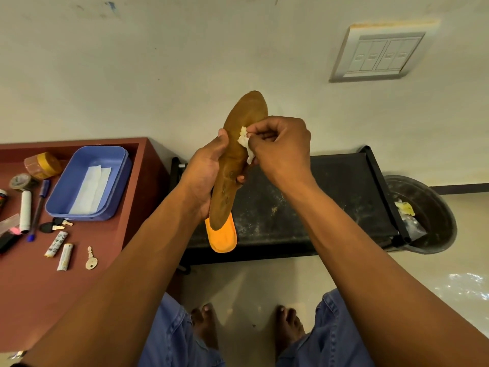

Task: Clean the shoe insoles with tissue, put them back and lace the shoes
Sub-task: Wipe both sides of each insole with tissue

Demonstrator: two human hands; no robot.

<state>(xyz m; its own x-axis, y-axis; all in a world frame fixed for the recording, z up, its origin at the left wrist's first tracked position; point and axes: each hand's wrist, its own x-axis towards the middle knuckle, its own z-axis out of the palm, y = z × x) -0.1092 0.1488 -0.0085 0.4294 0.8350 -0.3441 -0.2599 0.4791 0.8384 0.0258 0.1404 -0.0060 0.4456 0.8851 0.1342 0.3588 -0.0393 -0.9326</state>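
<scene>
Above the long black dusty bench point(330, 207), in the head view, a brown foot-shaped insole point(235, 157) is held upright-tilted, its long axis running from the heel near the bench's front edge up to the toe against the pale wall. The insole's lower half is gripped by the left hand point(205, 176), thumb on one edge and fingertips curled round the other. A crumpled white tissue wad point(244, 143) is pinched by the right hand point(280, 149) and pressed on the insole's midsection, just right of its centre line. The right hand is judged the nearer to the unwiped toe end, which lies up and slightly left of the wad; a stroke along the long axis is judged the likely need. An orange insole-shaped piece point(222, 238) is seen behind the heel, over the bench edge; whether it rests there cannot be told. Open room is left above the bench toward the wall. Left of the bench, a blue plastic box point(116, 181) holding a folded white tissue sheet point(91, 192) stands on a reddish-brown table point(79, 274); right of the bench, a round dark bin point(434, 207) is seen. No shoes are seen.
</scene>
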